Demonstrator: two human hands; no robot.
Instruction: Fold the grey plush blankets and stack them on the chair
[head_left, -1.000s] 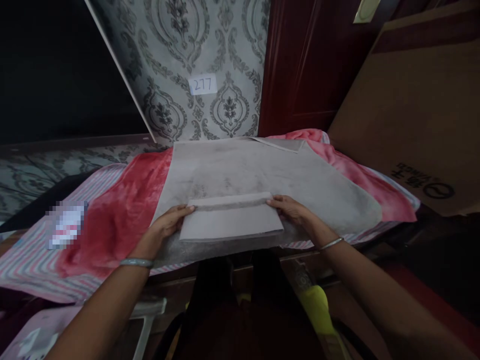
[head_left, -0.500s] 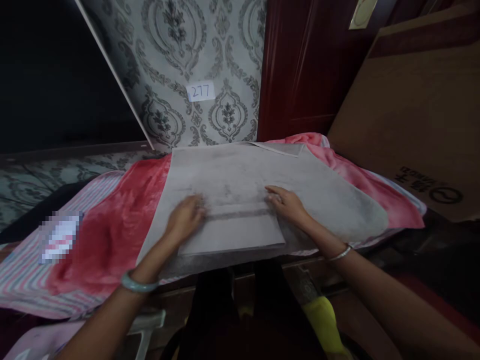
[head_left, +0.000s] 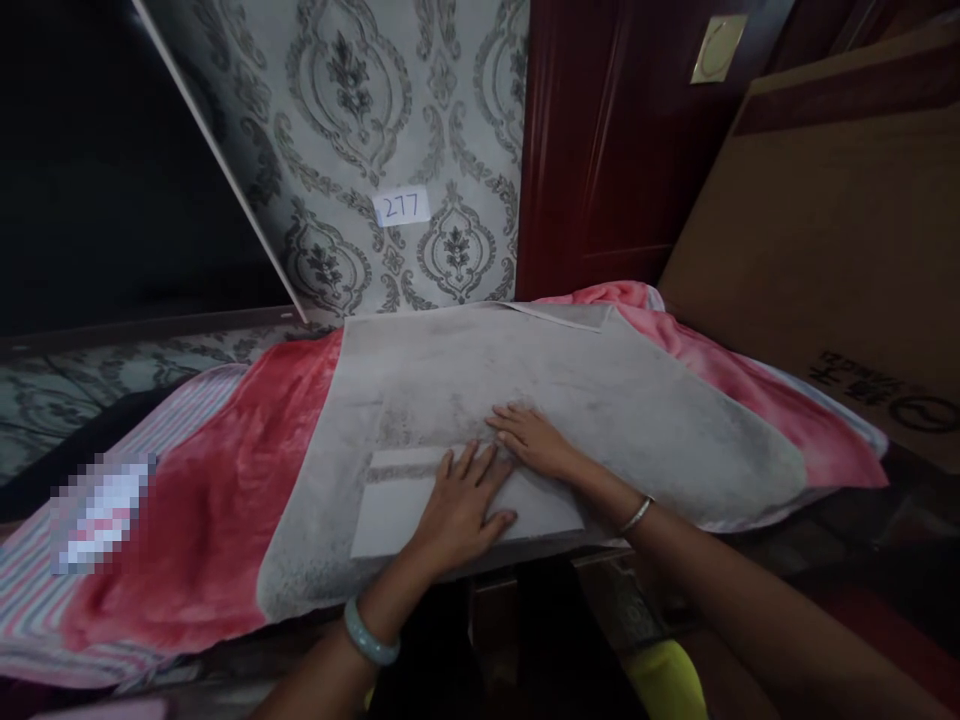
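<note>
A folded pale grey cloth (head_left: 390, 505) lies at the near edge of a larger grey sheet (head_left: 600, 400) spread over a red blanket (head_left: 225, 480). My left hand (head_left: 461, 500) rests flat on the folded cloth, fingers spread, a green bangle on the wrist. My right hand (head_left: 532, 440) lies flat beside it on the cloth's far right part, fingers stretched out, a silver bangle on the wrist. The two hands almost touch. Neither holds anything.
Patterned grey wallpaper with a paper label "277" (head_left: 402, 207) stands behind. A dark red door (head_left: 600, 150) is at the back right and a big cardboard box (head_left: 825, 220) to the right. A pink striped cover (head_left: 45, 580) lies under the blanket at left.
Both hands left the folded cloth's far corners, where they held its rolled edge, and came together flat on its middle. The fold now lies pressed down. The view shifted downward.
</note>
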